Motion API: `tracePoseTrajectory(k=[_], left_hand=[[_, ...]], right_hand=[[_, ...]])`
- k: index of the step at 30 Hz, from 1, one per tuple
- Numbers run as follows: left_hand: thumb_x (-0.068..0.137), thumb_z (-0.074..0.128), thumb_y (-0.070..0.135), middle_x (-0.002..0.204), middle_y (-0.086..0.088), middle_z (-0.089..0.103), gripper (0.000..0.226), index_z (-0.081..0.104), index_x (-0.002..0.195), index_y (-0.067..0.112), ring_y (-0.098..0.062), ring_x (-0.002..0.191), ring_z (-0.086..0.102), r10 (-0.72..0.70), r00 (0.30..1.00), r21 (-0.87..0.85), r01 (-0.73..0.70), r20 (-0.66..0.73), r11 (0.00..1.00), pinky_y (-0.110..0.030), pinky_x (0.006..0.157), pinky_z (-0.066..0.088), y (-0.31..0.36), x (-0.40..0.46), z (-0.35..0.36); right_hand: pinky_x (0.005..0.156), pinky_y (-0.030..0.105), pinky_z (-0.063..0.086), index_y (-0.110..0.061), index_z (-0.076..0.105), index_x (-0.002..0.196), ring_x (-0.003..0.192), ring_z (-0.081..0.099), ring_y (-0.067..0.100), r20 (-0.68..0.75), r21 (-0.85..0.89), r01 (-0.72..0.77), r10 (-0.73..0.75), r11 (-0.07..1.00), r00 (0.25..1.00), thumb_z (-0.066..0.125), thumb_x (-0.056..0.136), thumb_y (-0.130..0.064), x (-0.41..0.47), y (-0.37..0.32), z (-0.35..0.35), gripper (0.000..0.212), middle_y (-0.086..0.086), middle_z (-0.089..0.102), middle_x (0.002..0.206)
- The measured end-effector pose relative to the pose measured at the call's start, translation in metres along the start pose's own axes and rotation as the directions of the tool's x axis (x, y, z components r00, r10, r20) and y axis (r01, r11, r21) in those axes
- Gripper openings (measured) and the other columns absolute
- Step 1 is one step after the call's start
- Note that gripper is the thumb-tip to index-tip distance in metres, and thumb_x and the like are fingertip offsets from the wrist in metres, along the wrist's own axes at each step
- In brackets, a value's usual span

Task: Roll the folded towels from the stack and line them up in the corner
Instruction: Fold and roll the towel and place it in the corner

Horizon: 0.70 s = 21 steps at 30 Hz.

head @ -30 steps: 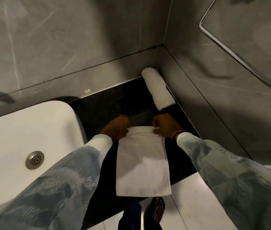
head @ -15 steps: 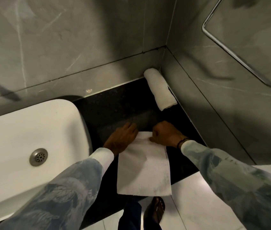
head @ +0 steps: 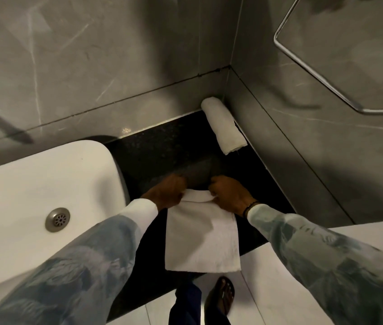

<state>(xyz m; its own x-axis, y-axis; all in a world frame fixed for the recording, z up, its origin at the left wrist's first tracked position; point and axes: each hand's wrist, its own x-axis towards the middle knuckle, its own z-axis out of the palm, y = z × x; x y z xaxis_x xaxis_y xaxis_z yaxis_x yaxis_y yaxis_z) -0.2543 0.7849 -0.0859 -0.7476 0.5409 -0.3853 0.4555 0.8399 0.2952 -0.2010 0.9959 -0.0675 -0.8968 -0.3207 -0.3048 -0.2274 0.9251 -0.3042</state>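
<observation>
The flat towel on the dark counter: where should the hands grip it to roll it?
Grip the flat towel at its far short edge, where a small roll has started, left hand and right hand at the two corners, coming from the near side. Its length runs toward the person.

White towel (head: 201,240), black speckled counter (head: 160,146), sleeves (head: 326,254) seemingly blue-grey leaf-patterned.

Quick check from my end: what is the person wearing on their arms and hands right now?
Both hands, left hand and right hand, are bare, no gloves. Both arms wear long sleeves in a muted blue-grey mottled print. The left sleeve ends in a plain white cuff. A thin dark beaded bracelet circles the right wrist.
</observation>
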Motion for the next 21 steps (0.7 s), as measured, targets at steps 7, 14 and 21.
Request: tracePoseTrajectory(k=[7, 14, 21], left_hand=[[0.087, 0.058, 0.014, 0.132, -0.016, 0.054, 0.039, 0.055, 0.126, 0.01, -0.034, 0.115, 0.056, -0.045, 0.998, 0.107, 0.049, -0.044, 0.993, -0.043, 0.097, 0.048, 0.013, -0.004, 0.008], [0.062, 0.081, 0.014, 0.109, -0.019, 0.066, 0.054, 0.061, 0.111, 0.006, -0.033, 0.087, 0.07, 0.218, 0.951, 0.257, -0.16, -0.22, 0.953, -0.038, 0.073, 0.059, 0.019, -0.048, 0.035], [0.081, 0.06, 0.022, 0.119, -0.013, 0.058, 0.039, 0.054, 0.118, 0.011, -0.029, 0.105, 0.058, 0.024, 0.994, -0.114, -0.037, -0.106, 0.993, -0.032, 0.089, 0.047, 0.016, -0.064, 0.025]], right_hand=[[0.081, 0.028, 0.051, -0.012, 0.074, 0.086, 0.092, 0.064, 0.021, 0.137, 0.203, -0.171, 0.145, 0.964, 0.98, 0.077, 0.08, -0.03, -0.002, 0.002, -0.013, 0.019, 0.004, 0.069, 0.101], [0.076, 0.023, 0.05, -0.02, 0.07, 0.099, 0.088, 0.063, 0.015, 0.188, 0.287, -0.246, 0.198, 0.926, 0.962, 0.089, 0.063, -0.026, -0.01, 0.003, -0.005, 0.041, -0.003, 0.065, 0.096], [0.09, 0.035, 0.05, -0.015, 0.066, 0.108, 0.105, 0.056, 0.027, -0.015, 0.05, 0.087, -0.086, 0.995, 0.996, 0.067, 0.082, -0.02, -0.039, -0.009, 0.025, 0.026, 0.007, 0.057, 0.118]])
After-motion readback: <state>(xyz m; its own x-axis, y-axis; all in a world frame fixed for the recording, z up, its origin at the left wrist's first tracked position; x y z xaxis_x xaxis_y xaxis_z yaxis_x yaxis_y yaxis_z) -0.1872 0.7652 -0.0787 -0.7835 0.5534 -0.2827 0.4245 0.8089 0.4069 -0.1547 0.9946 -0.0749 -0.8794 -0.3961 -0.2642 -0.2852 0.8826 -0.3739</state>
